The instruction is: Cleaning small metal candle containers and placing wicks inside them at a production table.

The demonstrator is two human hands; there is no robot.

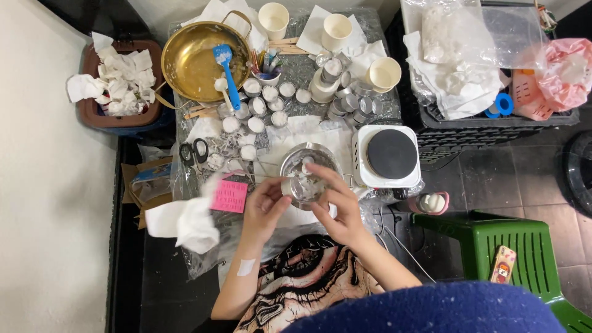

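While a small metal cup (288, 187) is gripped between the thumb and curled fingers of the left hand (266, 206), a round glass bowl (308, 172) holding white wax-like lumps is seen just beside it, at the near middle of the desk (327, 126). The cup is held with its opening turned toward the bowl, though its exact tilt cannot be told. The right hand (336, 206) is laid against the near right rim of the bowl, its fingers half open and bent, the index fingertip reaching over the white contents; whether anything is pinched there cannot be told. One pink card (229, 196) lies just left of the left hand, and one crumpled white tissue (191, 223) beyond it. One white hotplate (387, 156) with a dark round top stands just right of the bowl. One pair of black-handled scissors (192, 152) lies to the left. Farther back, roughly a dozen small filled tins (256, 106) are clustered, with a heap of empty tins (351, 105) beside them. Three paper cups (336, 31) are counted at the far edge, and one brass pan (196, 58) holding one blue spatula (227, 66) sits at the far left.
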